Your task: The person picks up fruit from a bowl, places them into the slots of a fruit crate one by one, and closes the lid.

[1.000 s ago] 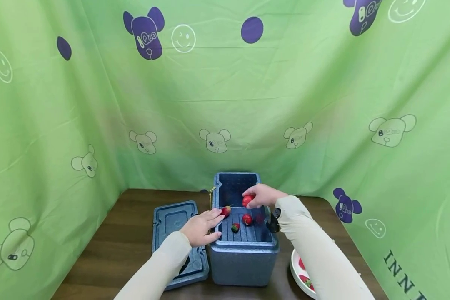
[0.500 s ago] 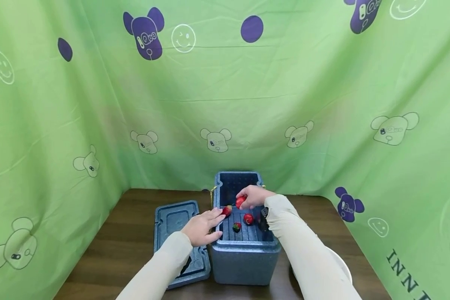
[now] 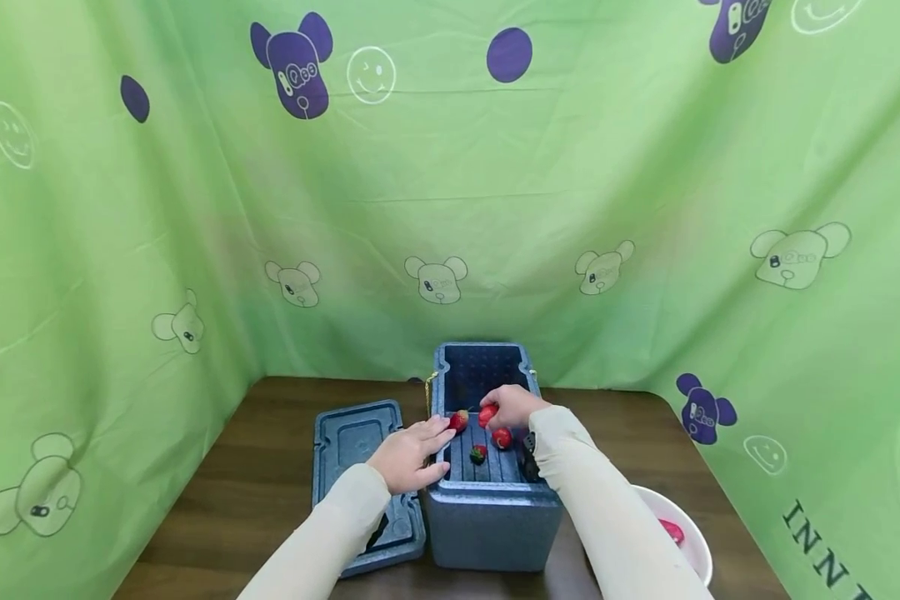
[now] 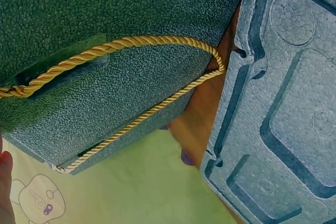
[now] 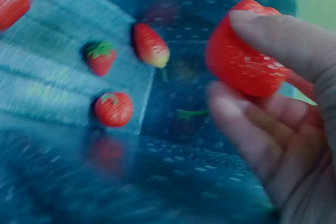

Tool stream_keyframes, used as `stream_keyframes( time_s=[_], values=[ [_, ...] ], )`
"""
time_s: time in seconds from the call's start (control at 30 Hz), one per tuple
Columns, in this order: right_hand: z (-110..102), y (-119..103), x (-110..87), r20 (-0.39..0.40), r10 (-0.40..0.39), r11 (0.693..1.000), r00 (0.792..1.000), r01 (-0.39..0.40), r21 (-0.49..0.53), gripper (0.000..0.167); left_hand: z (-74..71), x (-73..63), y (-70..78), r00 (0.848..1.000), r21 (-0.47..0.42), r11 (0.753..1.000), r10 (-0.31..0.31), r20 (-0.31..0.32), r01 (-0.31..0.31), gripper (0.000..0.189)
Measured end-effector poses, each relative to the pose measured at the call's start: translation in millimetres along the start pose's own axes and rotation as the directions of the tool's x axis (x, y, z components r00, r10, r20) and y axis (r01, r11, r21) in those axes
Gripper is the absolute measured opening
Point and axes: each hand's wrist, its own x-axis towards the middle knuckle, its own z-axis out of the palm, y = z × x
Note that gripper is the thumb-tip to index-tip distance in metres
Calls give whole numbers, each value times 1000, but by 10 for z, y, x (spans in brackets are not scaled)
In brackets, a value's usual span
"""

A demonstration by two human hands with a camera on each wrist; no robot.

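My right hand (image 3: 516, 407) pinches a large red strawberry (image 5: 247, 56) between thumb and fingers, above the inside of a blue-grey foam box (image 3: 495, 529). On the ribbed surface inside, a round strawberry (image 5: 113, 109), a small strawberry with a green cap (image 5: 102, 60) and a strawberry with a pale yellow end (image 5: 151, 44) lie apart from one another. Further red fruit (image 5: 13, 3) shows at the corner of the right wrist view. My left hand (image 3: 411, 457) rests on the box's left rim, its fingers extended.
The foam lid (image 3: 356, 437) lies on the brown wooden table (image 3: 217, 508), left of the box. A twisted gold cord (image 4: 142, 40) loops along the box's side. At the right, partly behind my sleeve, stands a white dish (image 3: 701, 558) holding something red (image 3: 672, 532).
My right hand has moved left, then lower and nearer the fruit in the box, still holding the strawberry. The left hand stays on the rim. More of the white dish shows now.
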Motion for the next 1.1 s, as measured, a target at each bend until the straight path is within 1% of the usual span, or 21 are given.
stream_keyframes(
  time_s=[0.17, 0.27, 0.33, 0.4, 0.47, 0.57, 0.8, 1.0, 1.03, 1.07, 1.1],
  values=[
    [86, 5, 32, -82, -17, 998, 997, 12, -61, 35, 11, -13, -22, 1000, -6, 1000, -5, -13, 5, 56],
    [108, -3, 15, -99, -3, 998, 995, -4, -67, 35, 20, -11, -17, 1000, -15, 1000, 1, -21, -1, 55],
    [115, -16, -1, -91, -5, 998, 996, -1, -70, 35, 26, -9, -7, 1000, -11, 1000, -2, -22, 2, 56],
    [124, -31, -13, -67, -9, 998, 998, 4, -69, 35, 32, -9, 5, 1000, -10, 1000, -7, -19, 7, 56],
    [138, -31, -15, -46, -11, 997, 999, 7, -80, 35, 29, -5, 19, 1000, -15, 1000, -5, -17, 5, 56],
    [154, -18, -4, -36, -14, 996, 999, 11, -86, 34, 22, 6, 27, 1000, -26, 1000, 6, -25, -6, 55],
    [189, 30, 61, -7, -98, 988, 995, 97, -116, 34, 7, -10, -9, 1000, -10, 1000, 1, -28, -1, 55],
    [196, 28, 64, 16, -80, 989, 997, 81, -123, 32, -2, 10, -14, 1000, -16, 1000, 1, -25, -2, 54],
    [204, 44, 72, 22, -88, 989, 996, 90, -120, 32, -5, 11, -9, 1000, -16, 1000, -3, -19, 2, 54],
    [251, 123, 116, 19, -115, 985, 993, 116, -125, 31, -7, 10, -6, 1000, -17, 1000, -5, -15, 5, 54],
    [277, 168, 148, 21, -123, 985, 992, 125, -123, 32, -7, 9, -4, 1000, -16, 1000, -7, -12, 7, 54]
  ],
)
